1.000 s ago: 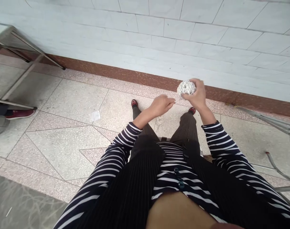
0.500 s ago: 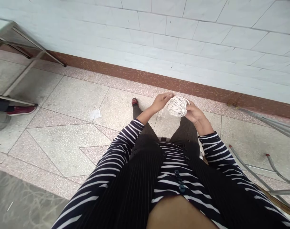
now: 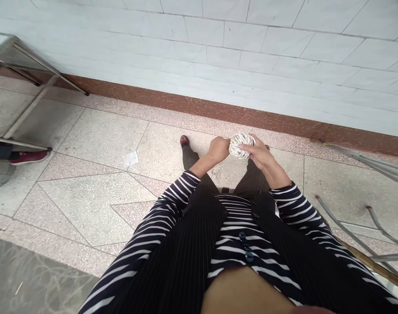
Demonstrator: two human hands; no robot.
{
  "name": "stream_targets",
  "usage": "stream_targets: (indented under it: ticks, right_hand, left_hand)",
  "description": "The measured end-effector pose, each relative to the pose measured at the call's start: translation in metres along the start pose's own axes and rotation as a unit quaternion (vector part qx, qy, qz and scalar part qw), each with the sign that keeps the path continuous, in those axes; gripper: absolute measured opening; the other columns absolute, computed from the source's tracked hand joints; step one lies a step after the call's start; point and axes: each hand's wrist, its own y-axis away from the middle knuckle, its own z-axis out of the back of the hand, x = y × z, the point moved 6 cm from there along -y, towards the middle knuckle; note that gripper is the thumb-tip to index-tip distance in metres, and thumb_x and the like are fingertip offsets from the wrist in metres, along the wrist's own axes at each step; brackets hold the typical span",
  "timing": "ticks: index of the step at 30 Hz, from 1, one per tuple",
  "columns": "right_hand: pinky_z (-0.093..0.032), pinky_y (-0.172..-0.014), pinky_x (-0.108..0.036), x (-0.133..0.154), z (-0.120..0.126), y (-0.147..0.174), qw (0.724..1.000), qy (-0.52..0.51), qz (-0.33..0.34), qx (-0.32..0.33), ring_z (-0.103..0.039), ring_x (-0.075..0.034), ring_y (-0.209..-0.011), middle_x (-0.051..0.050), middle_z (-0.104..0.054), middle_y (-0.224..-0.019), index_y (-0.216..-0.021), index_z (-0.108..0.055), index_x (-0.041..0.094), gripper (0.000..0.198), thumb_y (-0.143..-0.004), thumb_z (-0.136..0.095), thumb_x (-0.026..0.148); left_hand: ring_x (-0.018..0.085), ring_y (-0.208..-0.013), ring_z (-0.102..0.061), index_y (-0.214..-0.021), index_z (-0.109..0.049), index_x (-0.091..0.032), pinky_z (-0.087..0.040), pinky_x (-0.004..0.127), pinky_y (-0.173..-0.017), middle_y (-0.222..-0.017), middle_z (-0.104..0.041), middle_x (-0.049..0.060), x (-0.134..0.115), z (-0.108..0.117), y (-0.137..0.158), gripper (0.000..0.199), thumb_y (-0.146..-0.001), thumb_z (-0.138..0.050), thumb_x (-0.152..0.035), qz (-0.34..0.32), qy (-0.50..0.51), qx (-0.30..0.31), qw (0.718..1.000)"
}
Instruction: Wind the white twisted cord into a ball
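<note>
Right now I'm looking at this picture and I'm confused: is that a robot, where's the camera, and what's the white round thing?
No robot here! It's a person using two bare hands. One camera sits on the person's head, looking forward and down, so you see nearly what they'd see. The right hand holds the white round thing: a ball of cord. The left hand is curled up right beside it; I can't tell whether it pinches a strand. Below is the tiled floor, with a white scrap, perhaps paper, lying on it. Ahead is a pale wall.
</note>
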Motion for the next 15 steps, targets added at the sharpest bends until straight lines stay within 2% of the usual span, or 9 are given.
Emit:
stream_targets:
  ticks: [3, 6, 9, 12, 15]
  right_hand:
    - [-0.057, -0.113, -0.053, 0.004, 0.003, -0.001, 0.999, 0.007, 0.019, -0.030, -0.068, -0.033, -0.121, -0.004, -0.073, -0.114, -0.119, -0.063, 0.028, 0.092, -0.039, -0.106, 0.040]
    - [-0.052, -0.121, -0.054, 0.018, 0.006, 0.004, 0.998, 0.016, 0.055, -0.035, -0.066, -0.033, -0.125, -0.004, -0.071, -0.119, -0.121, -0.062, 0.029, 0.091, -0.041, -0.105, 0.040]
    - [-0.052, -0.122, -0.054, 0.039, 0.009, 0.009, 0.995, 0.023, 0.095, -0.017, -0.064, -0.035, -0.132, -0.006, -0.070, -0.128, -0.120, -0.063, 0.030, 0.086, -0.046, -0.106, 0.041]
    - [-0.055, -0.121, -0.056, 0.062, 0.013, 0.006, 0.991, 0.004, 0.135, 0.009, -0.060, -0.037, -0.139, -0.007, -0.068, -0.137, -0.121, -0.064, 0.031, 0.088, -0.045, -0.107, 0.042]
    - [-0.055, -0.122, -0.057, 0.086, 0.019, 0.000, 0.981, -0.003, 0.190, 0.027, -0.058, -0.038, -0.143, -0.007, -0.066, -0.141, -0.122, -0.065, 0.033, 0.085, -0.048, -0.106, 0.047]
  left_hand:
    - [0.033, -0.099, -0.076, -0.110, -0.083, -0.014, -0.049, 0.036, -0.083, -0.101, -0.082, 0.019, 0.009, -0.003, -0.002, 0.031, -0.105, -0.054, -0.025, -0.002, 0.030, -0.029, 0.999]
    - [0.026, -0.092, -0.074, -0.106, -0.082, -0.016, -0.047, 0.031, -0.079, -0.099, -0.083, 0.012, 0.024, -0.014, -0.007, 0.029, -0.105, -0.054, -0.025, -0.002, 0.133, -0.050, 0.990]
    - [0.020, -0.083, -0.071, -0.093, -0.080, -0.017, -0.046, 0.027, -0.076, -0.093, -0.083, 0.007, 0.034, -0.028, -0.013, 0.026, -0.102, -0.057, -0.027, -0.004, 0.227, -0.058, 0.972]
    - [0.018, -0.082, -0.069, -0.082, -0.076, -0.016, -0.047, 0.028, -0.079, -0.087, -0.080, 0.005, 0.034, -0.035, -0.020, 0.025, -0.098, -0.059, -0.026, -0.017, 0.288, -0.048, 0.956]
    - [0.017, -0.086, -0.070, -0.082, -0.075, -0.016, -0.051, 0.028, -0.087, -0.088, -0.079, 0.003, 0.029, -0.036, -0.024, 0.022, -0.096, -0.063, -0.028, -0.036, 0.375, -0.009, 0.926]
